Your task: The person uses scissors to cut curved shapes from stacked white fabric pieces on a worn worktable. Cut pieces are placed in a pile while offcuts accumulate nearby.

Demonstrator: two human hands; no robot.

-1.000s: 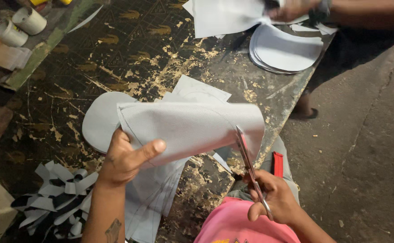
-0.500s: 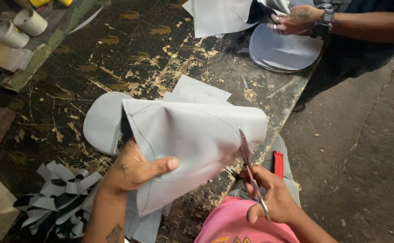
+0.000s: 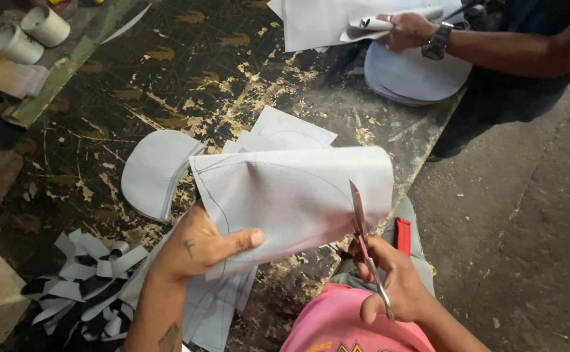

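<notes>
Right now, at the centre of the frame, my left hand point(image 3: 203, 244) is clamped on a sheet of pale grey fabric point(image 3: 298, 195), thumb on top and fingers underneath, holding it up off the surface point(image 3: 187, 72) with its upper edge curling over. My right hand point(image 3: 396, 287), lower right of centre, is closed through the handles of a pair of scissors point(image 3: 363, 241), whose blades point up into the lower right edge of the sheet; a faint curved line is drawn across the fabric. Just left of the sheet, a stack of cut rounded grey pieces point(image 3: 155, 173) lies on the dark, scratched surface, and a few more flat grey sheets point(image 3: 285, 130) sit just behind the held one. At the lower left, a heap of trimmed grey strips point(image 3: 93, 280) is piled up beside my left forearm. In the upper left corner I see two pale cylindrical rolls point(image 3: 31, 36) lying near a green strip along the edge. At the upper right, another person's hand point(image 3: 405, 29), a watch on the wrist, grips folded pale fabric point(image 3: 337, 19) above a second stack of rounded grey pieces point(image 3: 415, 78). A pink garment point(image 3: 343, 326) fills the bottom centre of the view, and grey floor point(image 3: 532, 228) runs down the right side.
</notes>
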